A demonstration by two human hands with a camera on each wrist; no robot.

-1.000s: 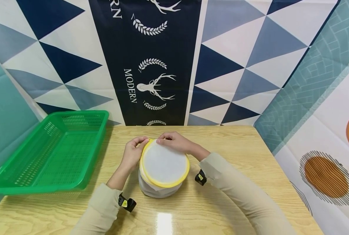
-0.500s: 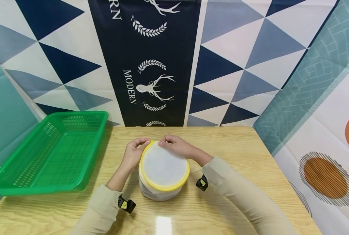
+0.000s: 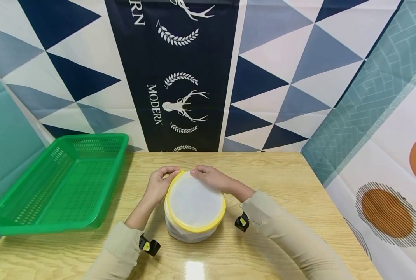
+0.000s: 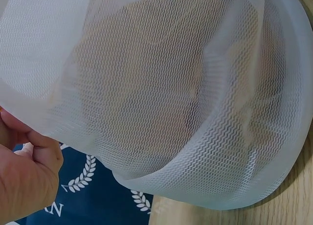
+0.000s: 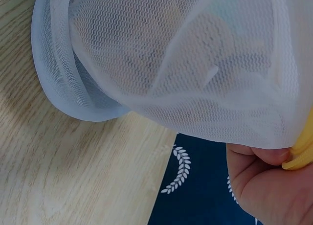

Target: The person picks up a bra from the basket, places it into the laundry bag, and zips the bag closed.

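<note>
A round white mesh laundry bag [image 3: 195, 200] with yellow trim [image 3: 194, 228] around its top stands on the table, its soft side sagging in folds. At the far left of the rim, my left hand [image 3: 159, 184] pinches the yellow edge between thumb and fingers. Close beside it, my right hand [image 3: 213, 179] grips the far edge, thumb over the top panel. In the left wrist view the see-through mesh wall [image 4: 156, 88] fills most of the picture. The right wrist view has the yellow edging [image 5: 303, 146] between my right thumb and fingers.
A green plastic basket [image 3: 101, 210] with perforated sides stands at the left of the wooden table [image 3: 271, 171]. Patterned cloth [image 3: 190, 50] hangs right behind the table's far edge, and more cloth flanks both sides.
The bag's top has come slightly lower and nearer to me, with both hands moving along with it. Both hands keep their hold on the rim.
</note>
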